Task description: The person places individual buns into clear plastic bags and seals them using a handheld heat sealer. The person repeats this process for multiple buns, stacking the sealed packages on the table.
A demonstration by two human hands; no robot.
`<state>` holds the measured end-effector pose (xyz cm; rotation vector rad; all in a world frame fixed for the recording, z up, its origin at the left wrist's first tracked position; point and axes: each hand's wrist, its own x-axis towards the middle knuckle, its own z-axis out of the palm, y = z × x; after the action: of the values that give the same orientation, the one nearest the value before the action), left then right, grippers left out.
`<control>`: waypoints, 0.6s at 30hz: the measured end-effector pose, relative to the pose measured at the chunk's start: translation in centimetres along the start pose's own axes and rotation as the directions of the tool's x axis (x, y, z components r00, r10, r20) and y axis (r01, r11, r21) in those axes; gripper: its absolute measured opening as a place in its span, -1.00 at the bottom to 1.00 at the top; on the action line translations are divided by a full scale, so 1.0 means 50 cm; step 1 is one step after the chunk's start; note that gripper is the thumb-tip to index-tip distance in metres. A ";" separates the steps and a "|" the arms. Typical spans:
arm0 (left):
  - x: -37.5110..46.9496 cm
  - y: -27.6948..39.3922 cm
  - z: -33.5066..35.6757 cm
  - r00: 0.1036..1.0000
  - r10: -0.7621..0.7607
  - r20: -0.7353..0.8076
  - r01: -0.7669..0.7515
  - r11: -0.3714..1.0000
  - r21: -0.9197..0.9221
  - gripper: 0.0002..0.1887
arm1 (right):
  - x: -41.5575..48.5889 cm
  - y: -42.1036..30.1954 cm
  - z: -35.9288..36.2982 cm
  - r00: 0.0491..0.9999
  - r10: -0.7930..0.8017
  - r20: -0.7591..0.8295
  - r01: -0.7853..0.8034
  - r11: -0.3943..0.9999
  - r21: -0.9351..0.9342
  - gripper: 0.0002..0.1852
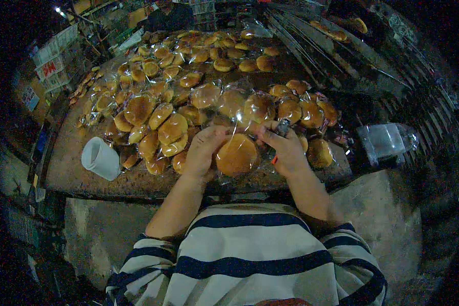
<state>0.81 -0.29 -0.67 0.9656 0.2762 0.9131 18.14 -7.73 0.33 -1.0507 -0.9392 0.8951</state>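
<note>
Between my hands is a round bun in a clear plastic bag (237, 155), near the table's front edge. My left hand (206, 147) pinches the top of this bag on its left side. With thumb and fingers my right hand (283, 145) pinches the bag's top on the right, and a small metal tool with an orange-red part (284, 127) is also held in it; its kind is not plain. Many bagged buns (172, 129) lie around and beyond both hands, some overlapping. The fingertips are partly blurred.
A white plastic cup-like container (100, 158) lies tilted at the table's left front. Clear plastic bags (384, 142) lie to the right. Stacked white crates (53, 69) stand at the far left. Long metal rails (306, 49) and more buns (338, 35) are at the back right.
</note>
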 end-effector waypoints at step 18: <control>0.005 -0.034 0.038 0.844 0.528 0.092 -0.417 0.539 0.732 -0.11 | 0.004 0.028 0.005 0.902 0.424 0.081 -0.421 0.823 0.380 -0.75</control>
<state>2.97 -1.62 -0.90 1.7988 0.5449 1.4299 17.79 -7.13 -0.91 -0.9235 -0.4856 1.3849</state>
